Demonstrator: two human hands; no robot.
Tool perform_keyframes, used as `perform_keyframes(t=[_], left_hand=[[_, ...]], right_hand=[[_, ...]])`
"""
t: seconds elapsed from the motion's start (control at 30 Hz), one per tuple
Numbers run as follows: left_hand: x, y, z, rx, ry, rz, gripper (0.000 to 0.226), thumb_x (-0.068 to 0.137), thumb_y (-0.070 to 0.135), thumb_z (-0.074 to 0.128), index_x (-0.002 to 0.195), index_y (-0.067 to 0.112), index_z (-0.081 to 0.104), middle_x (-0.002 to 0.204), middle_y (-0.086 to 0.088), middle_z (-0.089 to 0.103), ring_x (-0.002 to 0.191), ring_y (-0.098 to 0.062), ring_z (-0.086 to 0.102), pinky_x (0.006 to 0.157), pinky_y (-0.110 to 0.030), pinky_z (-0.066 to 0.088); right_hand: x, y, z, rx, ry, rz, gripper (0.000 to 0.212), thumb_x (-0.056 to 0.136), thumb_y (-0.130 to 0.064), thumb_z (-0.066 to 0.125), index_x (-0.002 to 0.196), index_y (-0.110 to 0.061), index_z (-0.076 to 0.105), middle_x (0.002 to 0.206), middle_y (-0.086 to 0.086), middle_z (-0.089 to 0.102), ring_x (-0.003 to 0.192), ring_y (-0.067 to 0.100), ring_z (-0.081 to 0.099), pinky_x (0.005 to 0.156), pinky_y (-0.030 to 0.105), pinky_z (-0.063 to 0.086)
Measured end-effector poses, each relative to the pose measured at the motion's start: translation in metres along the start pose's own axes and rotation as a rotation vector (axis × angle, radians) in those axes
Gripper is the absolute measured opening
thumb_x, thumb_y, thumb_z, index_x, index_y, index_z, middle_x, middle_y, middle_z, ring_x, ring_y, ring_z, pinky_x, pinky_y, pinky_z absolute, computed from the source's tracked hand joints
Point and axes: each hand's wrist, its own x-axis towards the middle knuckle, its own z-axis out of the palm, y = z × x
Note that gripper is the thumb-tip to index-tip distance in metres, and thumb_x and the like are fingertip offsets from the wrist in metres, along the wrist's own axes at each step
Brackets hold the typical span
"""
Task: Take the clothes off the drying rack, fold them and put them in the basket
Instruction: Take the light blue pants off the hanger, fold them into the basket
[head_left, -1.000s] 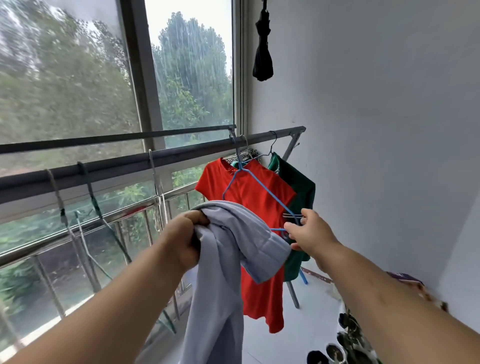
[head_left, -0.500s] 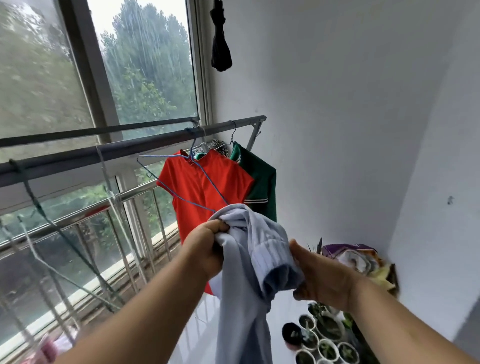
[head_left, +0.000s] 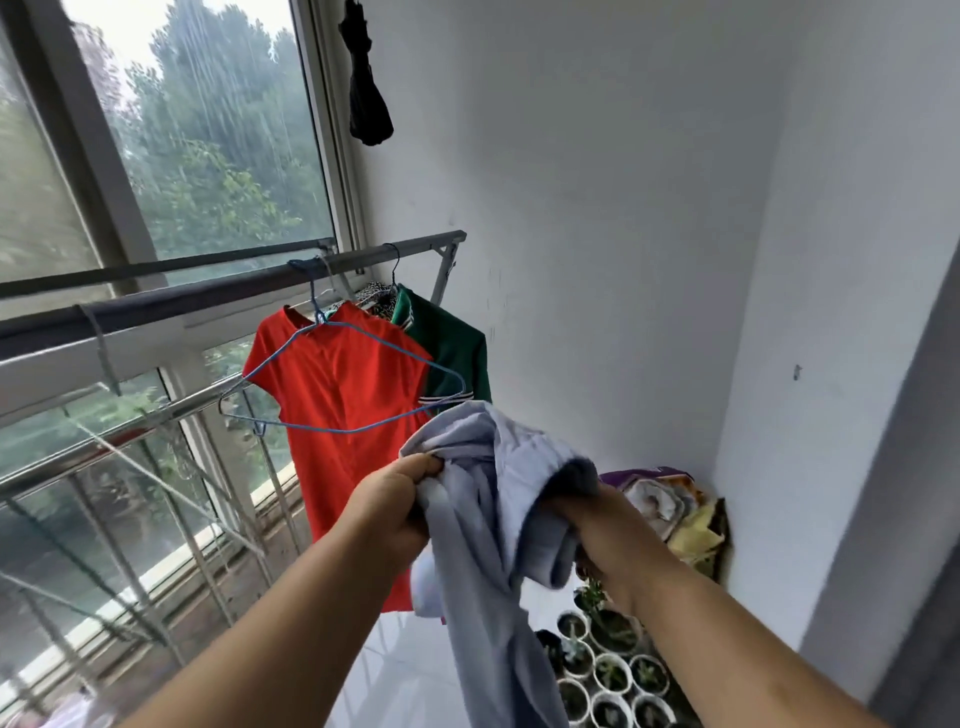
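Note:
A pale lilac-grey garment (head_left: 483, 519) hangs bunched between my two hands in front of me. My left hand (head_left: 395, 506) grips its upper left fold. My right hand (head_left: 597, 525) is closed on its right side, partly hidden by the cloth. Behind it the drying rack bar (head_left: 218, 293) runs along the window. An empty blue wire hanger (head_left: 337, 374) swings from the bar in front of a red dress (head_left: 343, 431). A green top (head_left: 452, 353) and a patterned piece hang beside the dress. No basket is in view.
A heap of coloured cloth (head_left: 670, 504) lies in the far right corner by the white wall. Several small white plant pots (head_left: 608, 670) stand on the floor below my right arm. A black folded umbrella (head_left: 366, 88) hangs high by the window. A metal railing (head_left: 130, 441) runs under the window.
My right hand let go of the blue hanger and took hold of the lilac garment. The empty hanger now hangs on the bar. My view has turned right, toward the corner.

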Motion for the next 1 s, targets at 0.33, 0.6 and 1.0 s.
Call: perform_keyframes(t=[0.33,0.6,1.0], left_hand=[[-0.054,0.002,0.021,0.657,-0.518,0.203,0.064,0.072,0.007,0.064,0.134,0.019,0.053,0.135,-0.004,0.059,0.127,-0.019,0.052,0.11,-0.04,0.039],[-0.045,-0.005,0.008,0.661,-0.386,0.331,0.022,0.077,0.005,0.075,0.097,0.014,0.074,0.098,-0.005,0.075,0.093,-0.02,0.068,0.078,-0.026,0.054],[0.006,0.129,-0.003,0.3,0.004,0.619,0.016,0.091,0.025,0.066,0.078,0.016,0.065,0.071,-0.009,0.065,0.066,-0.023,0.059,0.068,-0.036,0.05]], right_hand=[[0.005,-0.044,0.002,0.786,-0.119,0.156,0.023,0.097,-0.017,0.05,0.088,-0.001,0.066,0.07,0.012,0.066,0.06,0.019,0.066,0.053,0.027,0.057],[0.012,-0.071,0.013,0.93,-0.13,0.121,0.027,0.095,-0.013,0.051,0.073,-0.005,0.063,0.06,0.007,0.062,0.048,0.014,0.063,0.045,0.019,0.053],[0.044,-0.079,-0.002,0.206,0.221,0.005,0.016,0.081,0.011,0.058,0.09,0.0,0.064,0.08,0.017,0.064,0.064,0.025,0.061,0.063,0.032,0.052]])
